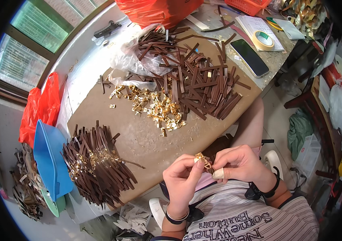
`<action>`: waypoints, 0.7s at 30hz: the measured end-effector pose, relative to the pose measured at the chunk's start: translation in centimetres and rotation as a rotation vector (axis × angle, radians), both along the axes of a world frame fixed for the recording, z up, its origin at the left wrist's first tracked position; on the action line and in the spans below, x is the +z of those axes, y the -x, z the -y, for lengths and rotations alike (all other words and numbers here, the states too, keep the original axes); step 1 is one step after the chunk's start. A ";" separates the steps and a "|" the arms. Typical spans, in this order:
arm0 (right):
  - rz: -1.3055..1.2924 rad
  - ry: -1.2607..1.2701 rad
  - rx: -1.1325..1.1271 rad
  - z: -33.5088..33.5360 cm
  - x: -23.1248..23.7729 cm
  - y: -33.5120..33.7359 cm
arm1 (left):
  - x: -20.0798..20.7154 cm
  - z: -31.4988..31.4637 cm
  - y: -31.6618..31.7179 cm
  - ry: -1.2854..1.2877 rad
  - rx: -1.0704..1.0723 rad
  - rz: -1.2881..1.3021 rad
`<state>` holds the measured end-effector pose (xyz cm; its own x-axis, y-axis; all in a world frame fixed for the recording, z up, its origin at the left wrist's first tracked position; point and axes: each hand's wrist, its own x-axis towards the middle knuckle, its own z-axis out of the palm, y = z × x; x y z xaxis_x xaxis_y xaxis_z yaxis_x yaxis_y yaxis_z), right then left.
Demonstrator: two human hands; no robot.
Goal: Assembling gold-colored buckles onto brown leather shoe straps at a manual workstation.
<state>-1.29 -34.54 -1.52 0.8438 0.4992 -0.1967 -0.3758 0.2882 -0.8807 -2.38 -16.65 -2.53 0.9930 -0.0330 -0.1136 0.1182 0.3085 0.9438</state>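
In front of my chest, my left hand (183, 173) pinches a small gold metal buckle (202, 159) between thumb and fingertips. My right hand (238, 162) closes on the other side of it, its thumb wrapped in pale tape. A bit of dark brown strip seems to show at the buckle between the hands; the fingers hide most of it. On the brown board (159, 142) beyond my hands lies a heap of loose gold buckles (161, 108). Behind and right of it is a pile of brown strips (207, 82). At left sits a stack of strips fitted with gold buckles (98, 160).
A blue plastic bin (50, 156) and red bags (44, 104) stand at the left edge. A clear plastic bag (130, 56) lies among the strips. A phone (249, 58), a tape roll (263, 40) and a notebook (249, 26) lie at the far right.
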 end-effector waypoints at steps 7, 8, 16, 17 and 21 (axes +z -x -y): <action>0.016 -0.138 -0.009 -0.1 -1.1 0.1 | 0.9 0.5 1.0 -0.245 0.092 0.178; -0.030 -0.182 -0.020 -0.3 -1.2 0.2 | 0.8 0.5 1.1 -0.244 0.092 0.179; -0.160 -0.150 0.111 -0.7 -0.8 -0.1 | 0.5 0.0 0.7 -0.458 0.168 0.308; -0.183 -0.152 0.104 -0.8 -0.8 -0.2 | 0.3 0.0 0.7 -0.459 0.167 0.310; -0.251 -0.183 0.116 -0.7 -1.3 -0.2 | 0.3 0.5 0.6 -0.347 0.196 0.196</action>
